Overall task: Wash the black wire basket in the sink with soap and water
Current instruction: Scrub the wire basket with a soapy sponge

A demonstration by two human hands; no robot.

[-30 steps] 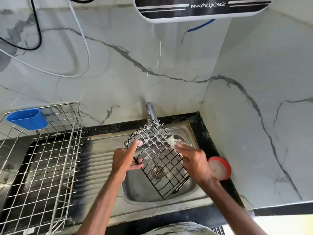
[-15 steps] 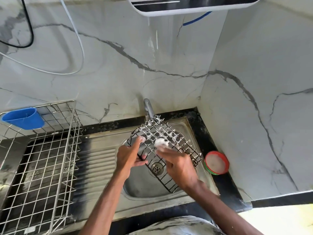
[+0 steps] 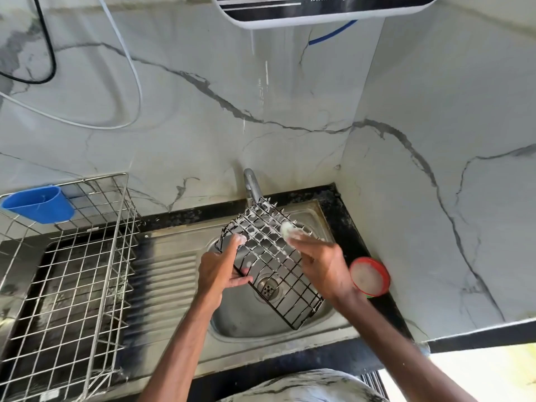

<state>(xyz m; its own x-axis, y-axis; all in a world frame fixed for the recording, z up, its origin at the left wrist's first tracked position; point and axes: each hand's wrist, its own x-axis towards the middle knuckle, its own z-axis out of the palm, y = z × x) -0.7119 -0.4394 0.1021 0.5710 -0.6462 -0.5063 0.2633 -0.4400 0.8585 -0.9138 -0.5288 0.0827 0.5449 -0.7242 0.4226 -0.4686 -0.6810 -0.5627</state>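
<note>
Basket [image 3: 272, 265] sits tilted over the sink [image 3: 290, 329] bowl, low corner toward me & near the bowl's front wall, high end up by the tap [image 3: 251, 184], drain [image 3: 268, 287] showing thru the mesh. L hand [image 3: 217, 271] grips its left edge: lower fingers hooked round the wire, index laid out along the top w/ foam on the tip. R hand [image 3: 322, 268] is at the upper right of the mesh w/ a white sudsy wad [image 3: 287, 229] at the fingertips, touching the wire. It's blurred, so can't tell if the fingers curl round the wad or just push it flat. Suds coat the upper half only; the lower half looks bare black, so I judge this as mid-scrub, approx halfway, w/ the rinse not yet begun. To do it well: L grip firm so the frame doesn't twist or skate on the steel, and scrub along the wires, then across, since the foam only reaches the crossings if worked both ways. Work high to low so suds run onto the bare part. Mind the spiky wire ends at the top edge, which could snag the wad or a finger. Turn the basket to get the sides & underside. Soap tub [image 3: 369, 276] is just beside the R wrist on the counter, easy to knock, but handy for a re-dip when the lather thins.
</note>
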